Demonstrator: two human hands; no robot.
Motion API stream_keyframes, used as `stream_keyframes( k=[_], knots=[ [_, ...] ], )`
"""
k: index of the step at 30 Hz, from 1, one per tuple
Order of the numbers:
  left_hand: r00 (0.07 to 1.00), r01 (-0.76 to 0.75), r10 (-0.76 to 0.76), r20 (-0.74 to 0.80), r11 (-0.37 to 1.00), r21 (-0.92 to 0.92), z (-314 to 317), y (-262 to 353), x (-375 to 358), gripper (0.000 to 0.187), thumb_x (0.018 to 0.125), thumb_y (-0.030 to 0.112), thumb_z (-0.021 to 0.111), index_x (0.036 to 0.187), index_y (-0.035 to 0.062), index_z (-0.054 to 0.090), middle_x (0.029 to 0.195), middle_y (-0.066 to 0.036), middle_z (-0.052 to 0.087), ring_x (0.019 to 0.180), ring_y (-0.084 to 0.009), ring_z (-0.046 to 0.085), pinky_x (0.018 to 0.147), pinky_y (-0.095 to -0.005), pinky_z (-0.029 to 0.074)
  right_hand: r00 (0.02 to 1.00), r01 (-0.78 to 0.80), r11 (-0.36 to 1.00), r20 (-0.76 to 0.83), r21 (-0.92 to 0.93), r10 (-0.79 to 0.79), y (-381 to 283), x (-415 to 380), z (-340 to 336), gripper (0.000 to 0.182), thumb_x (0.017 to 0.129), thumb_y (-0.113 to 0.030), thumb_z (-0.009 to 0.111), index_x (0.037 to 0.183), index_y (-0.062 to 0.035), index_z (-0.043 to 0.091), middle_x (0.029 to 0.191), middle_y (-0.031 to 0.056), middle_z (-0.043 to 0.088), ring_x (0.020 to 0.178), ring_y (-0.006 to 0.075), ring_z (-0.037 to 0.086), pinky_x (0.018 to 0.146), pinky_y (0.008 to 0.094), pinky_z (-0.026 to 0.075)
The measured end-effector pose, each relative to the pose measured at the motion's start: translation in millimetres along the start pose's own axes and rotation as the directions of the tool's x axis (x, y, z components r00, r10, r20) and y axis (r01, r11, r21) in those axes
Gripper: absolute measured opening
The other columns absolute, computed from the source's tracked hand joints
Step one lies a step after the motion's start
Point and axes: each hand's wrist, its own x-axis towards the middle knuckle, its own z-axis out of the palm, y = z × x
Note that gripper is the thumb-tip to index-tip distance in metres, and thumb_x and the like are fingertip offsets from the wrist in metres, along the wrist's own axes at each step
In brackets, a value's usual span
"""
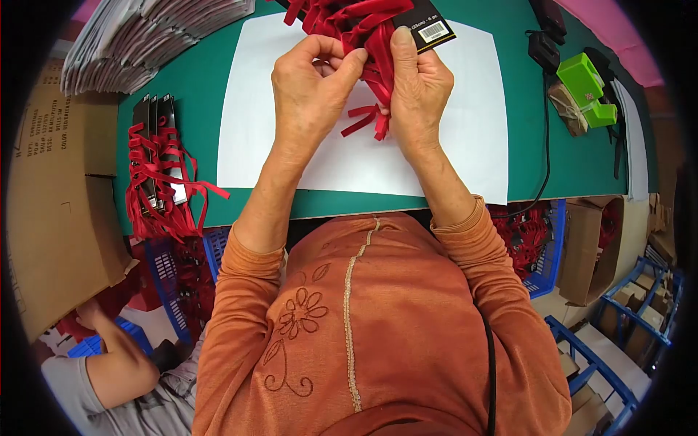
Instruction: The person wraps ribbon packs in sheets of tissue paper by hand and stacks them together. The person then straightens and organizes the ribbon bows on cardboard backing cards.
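A black card (435,22) with a white barcode label and red velvet ribbon bows (356,29) is held up over a white sheet (254,109) at the top of the view. My right hand (422,94) grips the card and its ribbons, thumb on the front near the label. At the left of the bows, my left hand (316,91) is closed, thumb and index finger pinched at a red ribbon. Loose ribbon ends (367,122) hang below, between both hands. The card's upper part is cut off by the frame.
On the green table (196,94), several carded red bows (163,167) lie left. Stacked grey-white packets (145,36) and a cardboard box (65,196) stand beyond. A green tape dispenser (585,83) sits right. Blue crates (545,254) hold red pieces below. Another person's arm (120,356) reaches in lower left.
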Motion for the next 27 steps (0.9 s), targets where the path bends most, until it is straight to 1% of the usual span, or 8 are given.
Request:
stream_keyframes(
  k=[1,3,5,11,15,20,25,27],
  knots=[
    [1.0,0.001,-0.001,0.0,1.0,-0.001,-0.5,0.3,0.4,0.008,0.076,0.006,0.068,0.079,0.0,0.063,0.061,-0.004,0.055,0.05,-0.0094,0.051,0.045,-0.0186,0.043,1.0,-0.001,1.0,0.0,-0.001,0.001,-0.1,0.4,-0.2,0.033,0.092,-0.035,0.057,0.078,-0.0051,0.06,0.055,0.0014,0.057,0.038,0.0048,0.043,0.03,0.0181,0.033],
    [0.988,0.154,-0.143,0.065,0.96,-0.232,-4.0,3.9,3.3,0.01,0.077,0.007,0.068,0.081,-0.0004,0.063,0.061,-0.004,0.056,0.052,-0.0098,0.053,0.045,-0.0191,0.045,0.996,-0.083,0.996,-0.008,0.044,0.084,-3.4,2.6,-1.6,0.033,0.091,-0.036,0.057,0.078,-0.0052,0.06,0.055,0.0013,0.056,0.037,0.0046,0.041,0.029,0.0181,0.031],
    [0.953,0.302,-0.258,0.159,0.846,-0.438,-8.2,6.0,6.5,0.012,0.077,0.008,0.069,0.082,-0.0007,0.063,0.062,-0.005,0.056,0.053,-0.0103,0.055,0.045,-0.0196,0.046,0.987,-0.161,0.983,-0.013,0.092,0.162,-7.0,5.7,-3.3,0.033,0.091,-0.037,0.058,0.079,-0.0053,0.059,0.054,0.0013,0.055,0.035,0.0043,0.04,0.027,0.0182,0.028],
    [0.953,0.282,-0.21,0.219,0.88,-0.383,-17.6,-3.5,12.7,0.015,0.079,0.01,0.068,0.084,-0.0021,0.062,0.066,-0.007,0.058,0.055,-0.0114,0.058,0.045,-0.0216,0.049,0.951,-0.308,0.932,0.039,0.192,0.306,-13.7,19.2,-11.9,0.033,0.09,-0.036,0.059,0.08,-0.0049,0.059,0.055,0.0011,0.055,0.035,0.0037,0.038,0.027,0.0172,0.025],
    [0.986,0.118,-0.103,0.135,0.987,-0.108,-16.8,-12.1,10.1,0.016,0.081,0.013,0.068,0.084,-0.0019,0.062,0.07,-0.008,0.058,0.054,-0.0119,0.058,0.045,-0.0225,0.051,0.801,-0.598,0.757,0.176,0.263,0.572,-15.5,28.5,-20.9,0.031,0.09,-0.035,0.059,0.085,-0.0041,0.058,0.056,0.0011,0.056,0.035,0.0029,0.037,0.027,0.0165,0.023],
    [0.987,0.154,-0.159,-0.007,0.964,-0.215,-10.8,-8.5,1.3,0.018,0.082,0.015,0.067,0.085,-0.0013,0.061,0.072,-0.008,0.058,0.053,-0.0121,0.058,0.044,-0.0224,0.05,0.842,-0.538,0.824,0.156,0.177,0.516,-23.3,33.5,-18.6,0.031,0.089,-0.035,0.06,0.083,-0.0041,0.058,0.055,0.001,0.055,0.035,0.003,0.036,0.027,0.0177,0.022],
    [0.952,0.291,-0.304,0.018,0.891,-0.349,-4.7,-8.3,13.1,0.021,0.082,0.018,0.067,0.087,-0.0019,0.061,0.073,-0.008,0.058,0.053,-0.0126,0.059,0.045,-0.0223,0.05,0.881,-0.465,0.882,0.136,0.07,0.454,-29.6,33.1,-17.5,0.032,0.088,-0.035,0.061,0.082,-0.0042,0.059,0.053,0.001,0.054,0.035,0.0031,0.035,0.027,0.0191,0.019],
    [0.951,0.291,-0.308,0.015,0.88,-0.376,-11.0,-10.7,14.3,0.022,0.083,0.018,0.066,0.087,-0.0021,0.061,0.072,-0.007,0.058,0.053,-0.0126,0.059,0.044,-0.022,0.049,0.877,-0.473,0.877,0.135,0.084,0.46,-26.7,38.2,-21.5,0.032,0.089,-0.035,0.061,0.084,-0.0039,0.059,0.054,0.0012,0.055,0.034,0.003,0.035,0.027,0.0186,0.02]
  ],
)
